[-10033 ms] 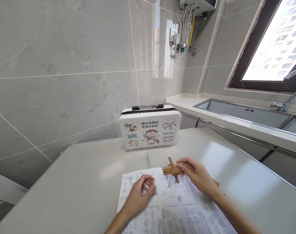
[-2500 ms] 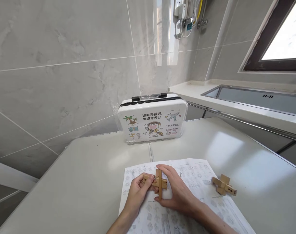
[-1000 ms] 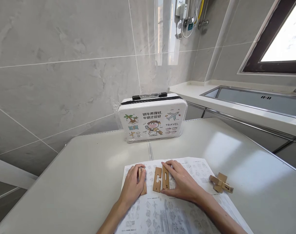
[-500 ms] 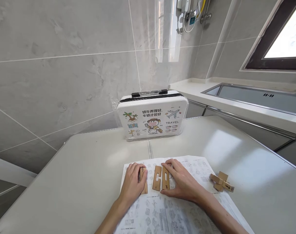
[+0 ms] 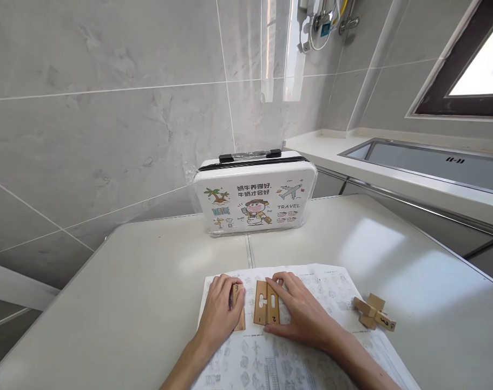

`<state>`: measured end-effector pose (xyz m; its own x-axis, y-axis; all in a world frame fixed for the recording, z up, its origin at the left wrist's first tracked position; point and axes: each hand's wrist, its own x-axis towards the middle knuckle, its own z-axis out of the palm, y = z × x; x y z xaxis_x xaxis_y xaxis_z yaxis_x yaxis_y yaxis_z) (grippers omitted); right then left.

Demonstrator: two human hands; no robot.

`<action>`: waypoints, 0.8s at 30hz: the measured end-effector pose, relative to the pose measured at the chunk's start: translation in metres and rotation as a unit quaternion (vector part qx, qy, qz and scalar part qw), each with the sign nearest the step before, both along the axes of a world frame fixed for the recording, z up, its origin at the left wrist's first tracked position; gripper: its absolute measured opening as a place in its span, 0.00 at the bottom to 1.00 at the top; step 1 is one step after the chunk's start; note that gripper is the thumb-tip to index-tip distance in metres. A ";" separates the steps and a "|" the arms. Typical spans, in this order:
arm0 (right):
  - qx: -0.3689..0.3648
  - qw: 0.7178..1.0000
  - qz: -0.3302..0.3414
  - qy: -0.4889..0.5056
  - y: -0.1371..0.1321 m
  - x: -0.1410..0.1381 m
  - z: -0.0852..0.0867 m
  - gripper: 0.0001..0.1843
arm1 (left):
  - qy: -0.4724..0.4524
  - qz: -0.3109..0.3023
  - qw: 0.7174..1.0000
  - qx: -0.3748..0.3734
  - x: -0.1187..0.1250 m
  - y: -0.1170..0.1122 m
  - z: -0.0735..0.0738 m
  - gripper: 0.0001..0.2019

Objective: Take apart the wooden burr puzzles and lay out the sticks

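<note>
**Grey and White, Lit by Daylight**

A wall (image 5: 108, 135) of grey marbled tile is crossed by grout lines (image 5: 149, 88), its gloss streaked by reflections (image 5: 293, 65). At right, light is admitted by a dark-framed window (image 5: 484, 73); below, a sink (image 5: 416, 157) is set into a pale worktop (image 5: 317, 143) above grey cabinets (image 5: 428, 222). Metal pipe fittings (image 5: 349, 23) are mounted higher up. A white table (image 5: 140, 281) is marked by a seam (image 5: 250, 251) and patches of glare (image 5: 374, 235).

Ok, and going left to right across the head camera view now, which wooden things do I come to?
The piece gripped by the left hand, the slotted piece marked 1, the slotted piece marked 2, the cross-shaped assembly.
</note>
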<state>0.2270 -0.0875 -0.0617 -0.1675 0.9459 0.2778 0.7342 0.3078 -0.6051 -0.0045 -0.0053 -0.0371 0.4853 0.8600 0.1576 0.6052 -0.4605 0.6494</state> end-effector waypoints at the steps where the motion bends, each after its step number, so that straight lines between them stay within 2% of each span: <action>1: -0.002 1.000 0.001 0.000 0.000 -0.001 0.000 0.48 | -0.002 0.001 1.000 -0.002 0.000 0.000 0.000 0.10; 12: -0.011 1.000 0.016 0.008 0.000 -0.006 0.002 0.46 | -0.006 -0.001 1.000 0.009 0.001 -0.003 0.003 0.10; 24: -0.014 0.999 0.031 0.012 0.000 -0.012 -0.013 0.50 | -0.023 -0.016 0.999 0.024 -0.003 -0.006 -0.003 0.09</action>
